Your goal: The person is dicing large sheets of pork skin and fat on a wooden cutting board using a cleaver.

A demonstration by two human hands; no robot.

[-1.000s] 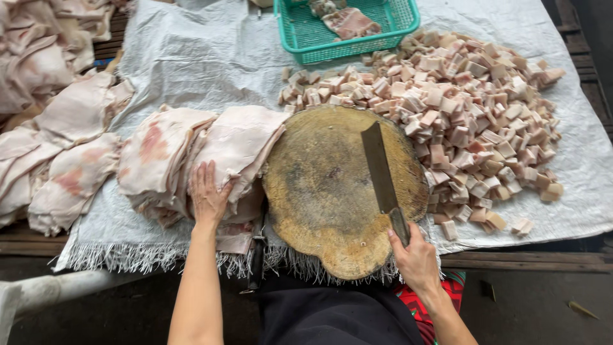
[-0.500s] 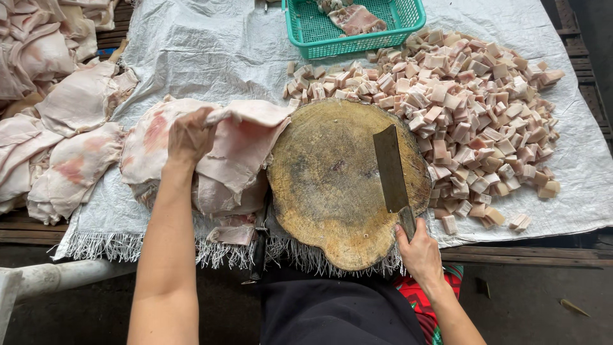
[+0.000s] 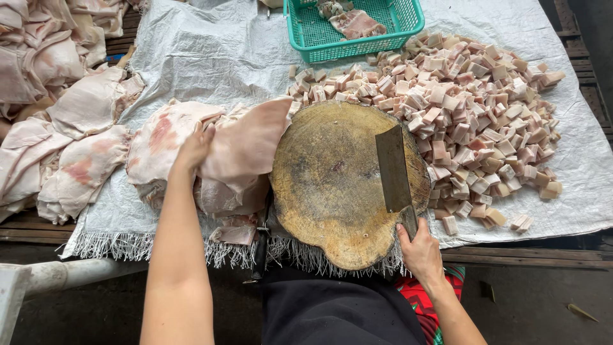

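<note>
At frame centre, a round wooden chopping block point(image 3: 332, 185) sits on a white woven sheet point(image 3: 204, 57). Right hand point(image 3: 420, 250), lower right of centre, closed around the handle of a cleaver point(image 3: 394, 169); blade lies flat on the block's right side. Left hand point(image 3: 193, 148), left of centre, gripping a pale slab of pork skin point(image 3: 246, 150), pulled up off the slab pile point(image 3: 159, 144). Cubed meat heap point(image 3: 472, 121) at upper right; green basket point(image 3: 357, 25) at top.

Butcher's stall: meat heaps point(image 3: 472, 115), chopping block point(image 3: 338, 185)
</note>
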